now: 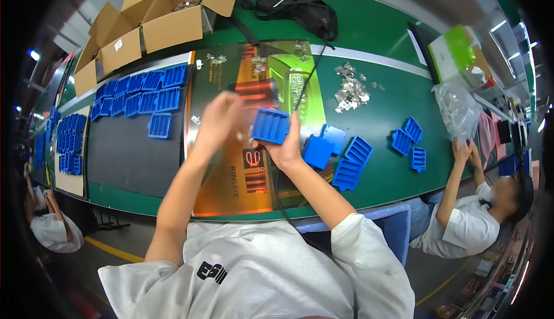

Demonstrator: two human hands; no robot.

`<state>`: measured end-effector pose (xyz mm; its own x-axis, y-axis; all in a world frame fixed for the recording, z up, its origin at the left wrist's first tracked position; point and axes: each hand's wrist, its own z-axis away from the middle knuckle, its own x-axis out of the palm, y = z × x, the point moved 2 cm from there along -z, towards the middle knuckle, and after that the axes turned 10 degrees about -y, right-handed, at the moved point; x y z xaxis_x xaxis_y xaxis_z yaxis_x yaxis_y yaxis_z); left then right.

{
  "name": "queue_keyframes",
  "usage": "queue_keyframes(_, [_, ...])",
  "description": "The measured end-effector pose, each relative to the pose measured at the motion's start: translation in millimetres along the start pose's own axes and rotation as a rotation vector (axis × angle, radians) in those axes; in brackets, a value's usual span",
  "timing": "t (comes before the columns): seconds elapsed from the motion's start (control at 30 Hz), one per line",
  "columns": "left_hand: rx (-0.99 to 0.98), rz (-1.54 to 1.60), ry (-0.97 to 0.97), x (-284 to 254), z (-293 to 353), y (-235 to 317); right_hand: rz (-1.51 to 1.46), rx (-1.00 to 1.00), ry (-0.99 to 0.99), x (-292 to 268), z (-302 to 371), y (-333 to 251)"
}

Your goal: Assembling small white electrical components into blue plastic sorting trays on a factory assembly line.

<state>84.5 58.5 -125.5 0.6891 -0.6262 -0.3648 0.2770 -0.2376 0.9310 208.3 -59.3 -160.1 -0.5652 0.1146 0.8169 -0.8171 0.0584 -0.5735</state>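
Observation:
My right hand [287, 150] grips a blue slotted plastic case [270, 126], tilted with its open compartments facing up. To the left of that case, my left hand [219, 121] is raised over the printed cardboard sheet [225, 189]. Its fingers are curled together and blurred by motion, so anything small between them cannot be made out. Just right of my right hand lie several more blue cases [350, 173], some face down with a flat back [318, 151] showing. Small shiny metal pieces [351, 91] are heaped on the green table beyond them.
Rows of blue cases [141, 101] lie on a dark mat [133, 157] at left. Cardboard boxes [173, 30] and a black bag [297, 13] stand at the back. A dark cord [309, 79] crosses the sheet. At right, a co-worker [476, 221] handles a clear plastic bag [459, 108].

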Motion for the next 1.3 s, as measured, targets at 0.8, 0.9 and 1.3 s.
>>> queue_keyframes(0.8, [0.559,-0.502,-0.069,81,-187,13,0.117,0.066,-0.023,-17,-6,9])
queue_keyframes(0.9, [0.521,-0.533,-0.103,96,-200,11,0.115,0.077,-0.031,-9,-5,8])
queue_keyframes(1.3, [0.518,-0.482,-0.156,95,-197,9,0.06,0.014,-0.024,-11,-5,10])
